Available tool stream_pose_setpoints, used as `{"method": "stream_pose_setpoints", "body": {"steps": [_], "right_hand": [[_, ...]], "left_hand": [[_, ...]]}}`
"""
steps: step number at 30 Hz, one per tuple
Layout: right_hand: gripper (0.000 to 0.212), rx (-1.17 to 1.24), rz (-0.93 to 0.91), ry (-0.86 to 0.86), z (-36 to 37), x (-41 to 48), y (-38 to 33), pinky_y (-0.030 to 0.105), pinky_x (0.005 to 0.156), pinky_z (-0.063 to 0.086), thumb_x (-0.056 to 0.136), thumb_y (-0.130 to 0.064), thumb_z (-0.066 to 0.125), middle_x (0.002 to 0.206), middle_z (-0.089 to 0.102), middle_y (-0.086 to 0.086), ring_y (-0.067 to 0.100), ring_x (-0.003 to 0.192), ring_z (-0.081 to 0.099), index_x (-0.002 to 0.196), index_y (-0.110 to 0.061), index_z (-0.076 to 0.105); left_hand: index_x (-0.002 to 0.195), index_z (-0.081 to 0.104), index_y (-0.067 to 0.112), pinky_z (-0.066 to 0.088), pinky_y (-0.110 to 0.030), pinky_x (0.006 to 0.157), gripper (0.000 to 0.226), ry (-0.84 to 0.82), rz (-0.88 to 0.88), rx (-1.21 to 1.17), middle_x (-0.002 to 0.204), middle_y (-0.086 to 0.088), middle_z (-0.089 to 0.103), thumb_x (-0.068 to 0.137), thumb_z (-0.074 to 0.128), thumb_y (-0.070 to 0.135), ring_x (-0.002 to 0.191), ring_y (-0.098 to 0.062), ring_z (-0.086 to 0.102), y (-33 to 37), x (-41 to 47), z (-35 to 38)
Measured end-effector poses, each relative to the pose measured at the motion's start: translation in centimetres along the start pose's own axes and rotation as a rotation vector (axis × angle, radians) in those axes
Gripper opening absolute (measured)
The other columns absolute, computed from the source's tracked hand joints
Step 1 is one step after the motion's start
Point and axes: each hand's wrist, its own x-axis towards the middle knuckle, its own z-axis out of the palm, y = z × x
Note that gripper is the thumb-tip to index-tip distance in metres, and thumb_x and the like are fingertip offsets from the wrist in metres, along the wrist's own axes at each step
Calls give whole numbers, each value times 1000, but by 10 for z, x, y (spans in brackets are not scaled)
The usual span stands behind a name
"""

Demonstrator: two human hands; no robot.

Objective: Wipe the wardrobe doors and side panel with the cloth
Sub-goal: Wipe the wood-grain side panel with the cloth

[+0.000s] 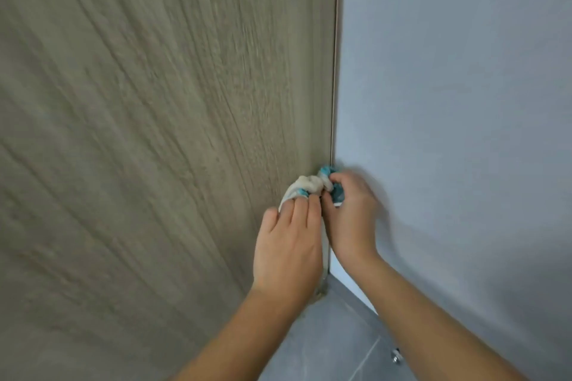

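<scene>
Wardrobe panel (139, 133): a grey-brown wood-grain surface that fills the frame from 7 o'clock round to 12 o'clock. Its grain is smeared by motion blur. Whether it is a door or the side panel cannot be told.
Wall (464, 86): plain pale blue-grey, covering 1 to 5 o'clock. It meets the panel in a vertical corner just right of centre.
Edge strip (335, 71): a thin pale trim that runs down the corner seam between panel and wall, from 12 o'clock to the hands.
Floor tiles (334, 334): grey with a light grout line, a wedge at 6 o'clock between the two forearms.
Left hand (288, 244): just below centre, at 5 o'clock from the middle, back toward the camera. Its fingers are stretched out side by side, not curled into a grip. The fingertips lie on the lower white part of the cloth and press it against the panel.
Right hand (351, 210): touching the left hand on its 3 o'clock side, right in the corner. Its fingers are curled tightly inward and grip the bunched teal end of the cloth.
Cloth (308, 184): white with teal patches, crumpled into a small wad. It sits at 12 o'clock from the left fingertips, against the panel by the corner seam, held between both hands.
Metal fitting (396, 356): small and shiny, at the foot of the wall at 5 o'clock. It is too small to identify.
</scene>
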Motion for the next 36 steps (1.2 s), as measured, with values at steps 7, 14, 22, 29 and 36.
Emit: {"method": "stream_pose_setpoints", "body": {"steps": [7,14,22,29,36], "right_hand": [[23,-160,140,-140,33,-61,100,23,66,43,82,5,53,85,55,-5,9,78,52,80,-18,52],[13,-307,384,-364,60,-116,178,23,68,33,92,-6,47,84,51,-4,12,78,47,92,-13,58],[24,-281,501,-355,76,-126,206,18,51,28,85,4,51,63,47,-4,13,62,44,69,-12,45],[22,-74,446,-172,55,-101,155,22,65,41,76,8,65,74,59,-2,15,70,55,75,-13,59],[28,103,259,-92,20,-57,49,6,66,41,81,0,67,84,61,-12,2,75,56,83,-27,60]], "left_hand": [[118,63,7,48,-32,67,50,-393,76,-23,88,-4,62,76,40,19,78,-19,60,19,-64,111],[133,56,8,48,-32,78,63,-757,237,70,104,-5,64,74,65,29,91,-20,60,22,-110,175],[149,10,-5,33,-40,100,56,-757,435,153,137,-19,42,102,32,18,123,-30,42,20,-121,200],[124,62,2,43,-32,70,54,-627,281,68,87,-7,65,73,58,22,75,-19,60,9,-120,161],[122,63,4,26,-35,68,59,-148,77,-34,83,-2,62,72,34,12,68,-19,59,-10,-82,67]]}}
